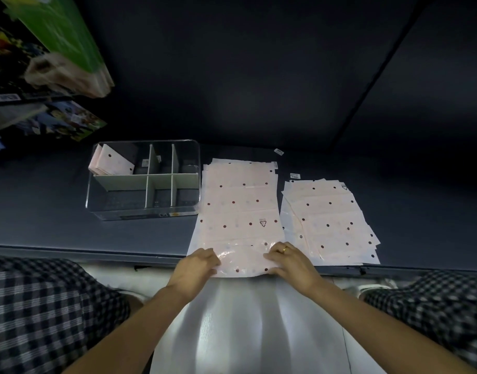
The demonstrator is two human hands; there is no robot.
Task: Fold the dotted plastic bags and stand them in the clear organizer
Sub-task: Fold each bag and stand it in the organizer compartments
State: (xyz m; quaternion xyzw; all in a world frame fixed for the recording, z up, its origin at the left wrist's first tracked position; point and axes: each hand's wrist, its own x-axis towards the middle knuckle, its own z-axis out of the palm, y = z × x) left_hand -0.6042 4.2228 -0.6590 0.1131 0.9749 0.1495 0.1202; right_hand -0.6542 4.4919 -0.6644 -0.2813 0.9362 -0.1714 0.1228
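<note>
Writing is scarce and mostly unreadable. On the dark desk (56,184), the pink dotted bag (238,206) lies flat near the front edge and carries a small printed triangle mark whose inner characters are too small to read. To its right, toward the desk's right side, the stack of unfolded bags (332,222) shows another triangle mark at its far corner and a small white label with print that cannot be made out. The clear organizer (144,182) stands left of the flat bag, with a sticker on its front wall that is illegible; its white dividers split it into compartments, and folded bags (112,160) lean in the far-left one. Colourful packages (51,63) at the far left corner are blurred and cut off by the frame.

At the front edge, the bag's near end is rolled up under both hands. The left hand (195,268) grips its left side with curled fingers, and the right hand (291,263), wearing a ring (285,249), grips the right side likewise.
</note>
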